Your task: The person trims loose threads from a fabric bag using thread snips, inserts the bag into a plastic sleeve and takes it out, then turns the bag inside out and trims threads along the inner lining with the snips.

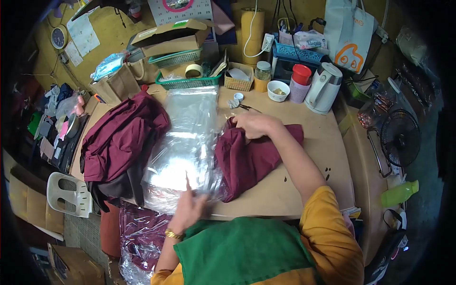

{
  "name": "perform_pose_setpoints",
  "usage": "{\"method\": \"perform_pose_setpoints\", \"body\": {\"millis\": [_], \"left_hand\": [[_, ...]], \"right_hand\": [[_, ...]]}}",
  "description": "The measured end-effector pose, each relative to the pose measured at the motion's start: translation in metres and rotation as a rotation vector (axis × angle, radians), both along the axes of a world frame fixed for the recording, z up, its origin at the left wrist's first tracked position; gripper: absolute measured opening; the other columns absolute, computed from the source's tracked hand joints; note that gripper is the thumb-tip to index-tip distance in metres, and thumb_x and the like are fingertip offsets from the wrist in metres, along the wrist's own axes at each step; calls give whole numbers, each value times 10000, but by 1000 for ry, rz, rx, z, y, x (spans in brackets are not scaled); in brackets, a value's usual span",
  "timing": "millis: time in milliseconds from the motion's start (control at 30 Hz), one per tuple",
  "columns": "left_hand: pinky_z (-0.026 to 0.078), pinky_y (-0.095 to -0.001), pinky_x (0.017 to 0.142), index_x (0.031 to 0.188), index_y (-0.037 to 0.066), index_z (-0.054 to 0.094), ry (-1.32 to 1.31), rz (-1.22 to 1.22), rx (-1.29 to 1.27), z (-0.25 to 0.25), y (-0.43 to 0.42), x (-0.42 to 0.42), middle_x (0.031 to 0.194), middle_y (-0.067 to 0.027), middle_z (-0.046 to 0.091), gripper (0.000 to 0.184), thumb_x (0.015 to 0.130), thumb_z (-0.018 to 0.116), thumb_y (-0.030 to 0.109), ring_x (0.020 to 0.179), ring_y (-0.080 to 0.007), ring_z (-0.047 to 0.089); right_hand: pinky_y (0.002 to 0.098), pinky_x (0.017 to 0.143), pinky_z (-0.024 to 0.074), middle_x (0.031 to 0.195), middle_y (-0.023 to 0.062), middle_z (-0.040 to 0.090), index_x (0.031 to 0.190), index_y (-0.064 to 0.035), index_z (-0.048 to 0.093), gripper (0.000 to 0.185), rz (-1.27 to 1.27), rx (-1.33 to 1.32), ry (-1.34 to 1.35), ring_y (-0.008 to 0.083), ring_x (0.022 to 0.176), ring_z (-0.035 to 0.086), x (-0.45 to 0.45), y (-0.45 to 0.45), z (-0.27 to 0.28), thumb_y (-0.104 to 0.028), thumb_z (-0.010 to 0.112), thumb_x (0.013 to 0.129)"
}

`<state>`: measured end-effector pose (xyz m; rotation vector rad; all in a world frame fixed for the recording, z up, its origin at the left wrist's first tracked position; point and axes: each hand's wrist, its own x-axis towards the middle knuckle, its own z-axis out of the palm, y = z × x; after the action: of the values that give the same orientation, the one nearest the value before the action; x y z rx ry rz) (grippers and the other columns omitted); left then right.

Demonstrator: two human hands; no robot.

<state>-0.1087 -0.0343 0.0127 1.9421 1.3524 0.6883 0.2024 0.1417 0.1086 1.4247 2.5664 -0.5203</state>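
A stack of clear plastic bags (183,137) lies down the middle of the table, shining with glare. My left hand (189,209) is at the near end of the stack, slightly blurred, its index finger stretched out over the plastic; nothing shows in it. My right hand (256,126) is closed on the upper edge of a maroon garment (249,159) to the right of the stack. Clear plastic shows along that garment's left edge. A heap of maroon garments (126,135) with dark cloth beneath lies left of the bags.
At the back stand green baskets (190,83), a wicker basket (239,78), a jar (262,73), a white bowl (278,91), a red-lidded cup (300,83) and an electric kettle (324,88). Scissors (248,108) lie beyond my right hand. Plastic-wrapped maroon cloth (145,235) sits below the table's front edge.
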Motion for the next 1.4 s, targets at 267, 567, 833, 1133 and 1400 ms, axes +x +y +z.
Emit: {"method": "perform_pose_setpoints", "body": {"millis": [267,567,833,1133,1400], "left_hand": [[413,-478,921,1370,115,515,345,308,232,45,20,-72,1138,-224,595,398,990,461,218,1086,-372,535],[384,-502,914,1029,75,614,488,424,254,37,63,-61,1209,-156,555,363,720,770,185,1156,-341,494],[386,-481,889,1402,75,440,627,296,329,17,64,-26,1136,-126,595,914,620,848,314,1089,-335,528],[504,-445,735,1476,63,268,94,-110,-63,22,153,28,979,-250,625,846,763,722,89,852,-378,627],[523,-410,718,1056,128,600,387,-219,810,154,129,60,971,-104,613,298,844,484,-48,888,-310,638]], "right_hand": [[655,1146,153,1557,129,271,939,-76,753,307,200,152,-33,334,1484,96,-57,12,-46,-154,775,644],[540,971,383,1377,111,465,862,-65,738,188,232,134,82,324,1243,460,-85,24,-84,-150,743,694],[639,1094,274,1551,208,246,919,-77,752,243,-162,146,186,538,1385,225,-4,-49,-80,-227,759,729],[561,1096,318,1554,193,237,918,-78,758,233,-83,217,341,428,1386,306,30,-83,-87,-198,795,722],[441,1022,414,1143,238,616,934,20,692,470,-505,141,206,382,1118,557,71,-116,-70,-321,851,654]]}}
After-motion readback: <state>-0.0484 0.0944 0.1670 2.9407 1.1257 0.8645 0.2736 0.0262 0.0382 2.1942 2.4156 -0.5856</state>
